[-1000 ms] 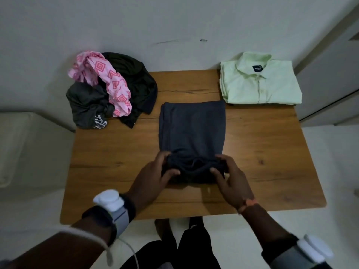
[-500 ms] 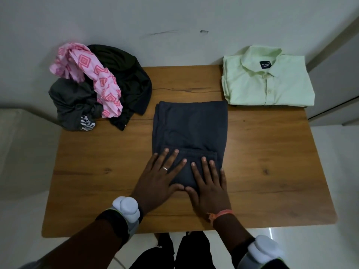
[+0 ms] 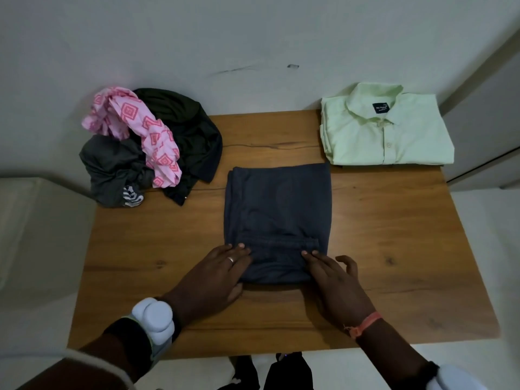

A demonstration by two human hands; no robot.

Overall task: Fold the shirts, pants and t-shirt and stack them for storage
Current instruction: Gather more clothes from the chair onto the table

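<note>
Head view, left hand point(image 3: 213, 277) and right hand point(image 3: 334, 280) slid apart to pants point(image 3: 277, 218) edges

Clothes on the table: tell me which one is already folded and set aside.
The light green shirt at the far right corner, flat and squared, away from both hands. The dark pants are mid-fold; the rest lie in a heap.

Dim, even indoor light with no clear source and no glare; colours look muted and grainy. Soft shadows sit under the clothes and along the near edge of the tabletop point(image 3: 394, 249). Wide-angle bending curves the walls and corners, where detail goes soft
</note>
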